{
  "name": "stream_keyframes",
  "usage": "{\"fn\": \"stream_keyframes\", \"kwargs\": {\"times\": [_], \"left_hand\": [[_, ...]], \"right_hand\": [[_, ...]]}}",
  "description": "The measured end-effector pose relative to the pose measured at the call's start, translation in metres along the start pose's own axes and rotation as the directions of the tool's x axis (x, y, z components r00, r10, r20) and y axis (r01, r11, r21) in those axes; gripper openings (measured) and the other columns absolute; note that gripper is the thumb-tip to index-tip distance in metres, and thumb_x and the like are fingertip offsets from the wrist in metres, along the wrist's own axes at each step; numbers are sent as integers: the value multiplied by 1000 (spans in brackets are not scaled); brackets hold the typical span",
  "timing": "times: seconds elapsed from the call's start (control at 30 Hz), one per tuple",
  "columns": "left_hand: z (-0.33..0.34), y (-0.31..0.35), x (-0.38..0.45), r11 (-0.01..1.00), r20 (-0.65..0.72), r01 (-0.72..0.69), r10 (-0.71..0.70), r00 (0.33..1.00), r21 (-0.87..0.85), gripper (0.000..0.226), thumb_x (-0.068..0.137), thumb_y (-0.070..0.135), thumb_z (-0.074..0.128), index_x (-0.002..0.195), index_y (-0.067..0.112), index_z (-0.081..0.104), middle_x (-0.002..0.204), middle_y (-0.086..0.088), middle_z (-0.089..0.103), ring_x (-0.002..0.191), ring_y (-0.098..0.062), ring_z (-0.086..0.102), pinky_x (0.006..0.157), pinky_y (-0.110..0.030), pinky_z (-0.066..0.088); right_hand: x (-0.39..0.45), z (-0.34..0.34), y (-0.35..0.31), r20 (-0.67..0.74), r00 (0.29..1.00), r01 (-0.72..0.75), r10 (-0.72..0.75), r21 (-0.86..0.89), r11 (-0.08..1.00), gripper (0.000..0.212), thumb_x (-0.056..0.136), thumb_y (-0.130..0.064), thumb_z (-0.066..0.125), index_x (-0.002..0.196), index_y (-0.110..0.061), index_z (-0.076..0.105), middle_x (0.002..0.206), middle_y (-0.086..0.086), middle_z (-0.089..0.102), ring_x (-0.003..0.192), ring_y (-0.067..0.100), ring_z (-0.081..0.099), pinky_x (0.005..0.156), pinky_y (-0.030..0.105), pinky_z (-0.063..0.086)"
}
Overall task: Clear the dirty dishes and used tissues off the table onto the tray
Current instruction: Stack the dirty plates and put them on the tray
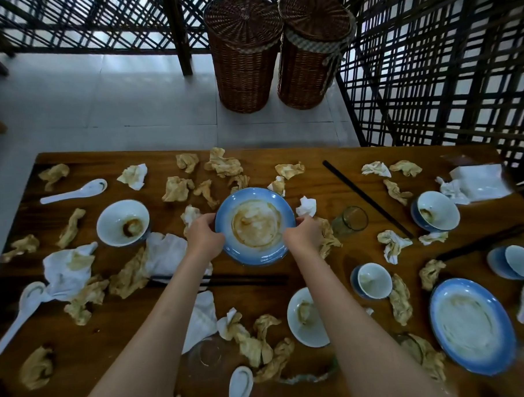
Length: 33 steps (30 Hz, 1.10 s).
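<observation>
Both hands were on the blue plate point(256, 225) mid-frame: left hand point(204, 237) and right hand point(303, 234) had fingers curled around opposite rims. Stained tissues point(176, 188) littered the table point(314, 178) all around it.

Both bare forearms reach forward, roughly parallel. The left hand point(204, 237) and right hand point(303, 233) face each other, fingers curled, apparently gripping opposite edges of something.

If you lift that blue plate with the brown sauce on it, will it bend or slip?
The blue plate looks like glazed ceramic, so it is probably stiff and breakable. Its glossy rim and the sauce smears could make it slippery. The left hand and right hand grip opposite edges, which should keep it level.
</observation>
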<state>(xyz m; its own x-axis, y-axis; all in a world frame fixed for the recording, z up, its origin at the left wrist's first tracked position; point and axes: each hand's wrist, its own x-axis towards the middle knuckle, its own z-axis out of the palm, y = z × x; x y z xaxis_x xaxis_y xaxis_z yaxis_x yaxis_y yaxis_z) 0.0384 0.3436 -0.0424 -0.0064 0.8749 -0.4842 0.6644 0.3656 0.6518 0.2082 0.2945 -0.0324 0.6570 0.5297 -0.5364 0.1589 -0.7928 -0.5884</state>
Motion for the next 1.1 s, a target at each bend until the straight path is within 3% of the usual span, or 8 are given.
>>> {"fn": "stream_keyframes", "kwargs": {"times": [0.13, 0.23, 0.4, 0.6, 0.77, 0.87, 1.0, 1.1], "left_hand": [[-4, 1, 1, 951, 166, 224, -190, 967, -215, 60, 81, -7, 61, 136, 12, 46, 90, 6, 53, 79, -12, 54, 64, -27, 49], [-5, -1, -4, 937, 188, 243, -199, 962, -251, 61, 82, -7, 62, 137, 10, 44, 95, 0, 57, 87, -17, 57, 65, -28, 50], [-12, -1, -30, 938, 93, 164, -142, 985, -306, 51, 81, -7, 62, 129, 11, 53, 86, 5, 60, 78, -10, 59, 54, -21, 47], [-28, 6, -77, 942, 66, 69, -50, 997, -329, 54, 81, -5, 61, 131, 11, 51, 111, -8, 62, 97, -22, 62, 81, -38, 55], [-30, 15, -130, 927, 72, -44, 77, 994, -373, 35, 81, -8, 57, 109, 11, 61, 106, -9, 65, 97, -24, 62, 71, -30, 53], [-22, 19, -161, 909, 71, -59, 97, 993, -413, 36, 81, -9, 56, 113, 8, 61, 103, -9, 65, 93, -23, 63, 74, -31, 53], [0, 24, -200, 908, 74, -91, 133, 988, -409, 32, 82, -8, 56, 109, 9, 62, 91, -5, 64, 78, -17, 62, 58, -22, 53], [19, 29, -221, 926, 82, -92, 131, 988, -367, 31, 82, -3, 60, 109, 13, 63, 92, -1, 66, 86, -17, 63, 69, -28, 55]], "right_hand": [[0, -4, 3, 105, 994, 6, -13, 63, 998, 44, 84, -3, 59, 125, -15, 47, 105, 0, 53, 83, 12, 51, 61, 23, 48], [-2, -10, 6, 134, 990, 21, -32, 87, 996, 47, 83, 0, 58, 127, -16, 47, 101, -3, 50, 70, 5, 50, 53, 19, 46], [-18, -26, 7, 129, 988, 73, -88, 116, 991, 47, 82, 2, 57, 124, -17, 50, 105, -2, 52, 75, 6, 50, 62, 25, 51], [-61, -63, 14, 84, 971, 208, -224, 164, 964, 32, 82, -1, 57, 108, -19, 56, 94, -7, 53, 82, 10, 52, 59, 20, 42], [-98, -95, 37, 32, 965, 249, -260, 199, 948, 23, 80, -3, 59, 85, -24, 51, 76, -10, 53, 75, 13, 56, 68, 31, 53], [-117, -117, 55, 20, 969, 235, -245, 210, 949, 28, 79, -3, 59, 71, -27, 46, 72, -9, 53, 69, 12, 57, 68, 37, 57], [-131, -147, 85, -32, 981, 191, -189, 242, 951, 28, 76, -1, 58, 70, -25, 46, 71, -7, 51, 66, 13, 56, 72, 45, 58], [-138, -171, 112, -4, 988, 148, -152, 261, 954, 28, 78, 0, 57, 76, -25, 46, 74, -7, 49, 65, 10, 54, 69, 40, 59]]}}
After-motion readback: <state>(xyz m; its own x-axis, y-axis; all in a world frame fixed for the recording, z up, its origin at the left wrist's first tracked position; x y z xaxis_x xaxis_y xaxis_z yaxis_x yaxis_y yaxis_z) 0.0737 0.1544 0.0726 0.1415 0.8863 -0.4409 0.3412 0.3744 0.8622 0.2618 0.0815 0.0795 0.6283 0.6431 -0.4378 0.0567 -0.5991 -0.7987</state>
